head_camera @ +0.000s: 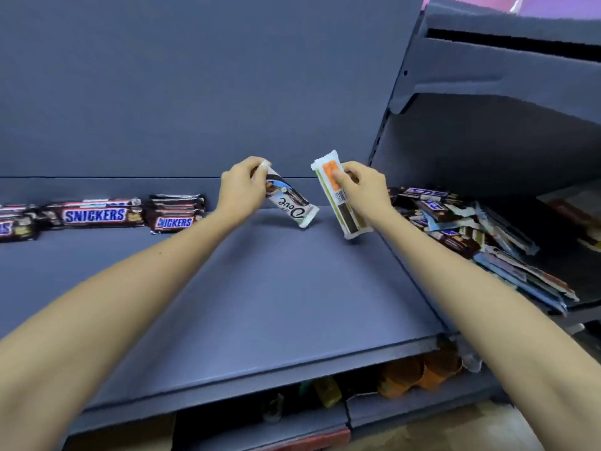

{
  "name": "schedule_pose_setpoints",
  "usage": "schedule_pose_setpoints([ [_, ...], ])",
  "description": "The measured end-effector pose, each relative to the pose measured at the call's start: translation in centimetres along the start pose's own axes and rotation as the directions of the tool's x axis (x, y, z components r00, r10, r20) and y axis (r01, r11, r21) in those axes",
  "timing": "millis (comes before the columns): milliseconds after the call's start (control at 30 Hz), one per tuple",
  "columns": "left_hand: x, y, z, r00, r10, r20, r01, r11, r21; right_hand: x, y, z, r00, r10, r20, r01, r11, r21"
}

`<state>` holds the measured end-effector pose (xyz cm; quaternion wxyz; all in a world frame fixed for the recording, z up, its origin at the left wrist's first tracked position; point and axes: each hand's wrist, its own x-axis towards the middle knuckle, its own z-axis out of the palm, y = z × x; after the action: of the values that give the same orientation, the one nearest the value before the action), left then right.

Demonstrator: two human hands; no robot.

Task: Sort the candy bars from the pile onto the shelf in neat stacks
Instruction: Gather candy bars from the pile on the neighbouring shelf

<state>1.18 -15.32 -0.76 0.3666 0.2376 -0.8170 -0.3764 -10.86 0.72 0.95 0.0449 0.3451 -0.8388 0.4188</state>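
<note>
1. Though cut off at the frame's left edge, plainly stacked already: brown-wrapped Snickers bars (94,216) in low rows at the back of the flat grey metal shelf (260,304).
2. Next, a white-and-brown foil-wrapped Dove bar (292,206): probably light, stiff within, slick outside, likely to snap if bent. Best gripped across the middle rather than by the flimsy crimped end. Pinched at its top end by the left hand (242,190), arm stretched forward, bar tilted, lower end at the shelf; touching or not, cannot tell.
3. Beside it, a white plastic-wrapped bar (344,203), barcode side showing, likely just as light and slippery. Clasped by the right hand (361,187), thumb on the orange patch, arm reaching forward, bar near upright just over the shelf.
4. Far right, on the adjoining section: loose heap of mixed wrapped candy bars (471,229), not yet sorted.
</note>
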Motion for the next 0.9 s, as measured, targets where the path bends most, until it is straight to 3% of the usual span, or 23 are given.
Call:
schedule_pose_setpoints([
  [167, -1.7, -5.5, -9.0, 0.976, -0.189, -0.109, 0.196, 0.979, 0.061, -0.3, -6.5, 7.5, 0.951, -0.108, 0.289, 0.106, 0.994, 0.023],
  [400, -5.4, -10.7, -20.1, 0.923, -0.319, -0.216, 0.333, 0.942, 0.034, -3.0, -15.6, 16.4, 0.82, -0.265, 0.507, 0.257, 0.962, 0.086],
  [733, -9.8, -15.8, -30.1, 0.901, -0.385, -0.201, 0.422, 0.886, 0.191, -7.6, -23.1, 23.1, 0.72, -0.324, 0.614, 0.348, 0.934, 0.084],
  [900, -11.2, -16.5, -32.4, 0.922, -0.365, -0.131, 0.387, 0.861, 0.329, -9.3, -25.6, 24.6, 0.685, -0.329, 0.65, 0.373, 0.925, 0.075],
])
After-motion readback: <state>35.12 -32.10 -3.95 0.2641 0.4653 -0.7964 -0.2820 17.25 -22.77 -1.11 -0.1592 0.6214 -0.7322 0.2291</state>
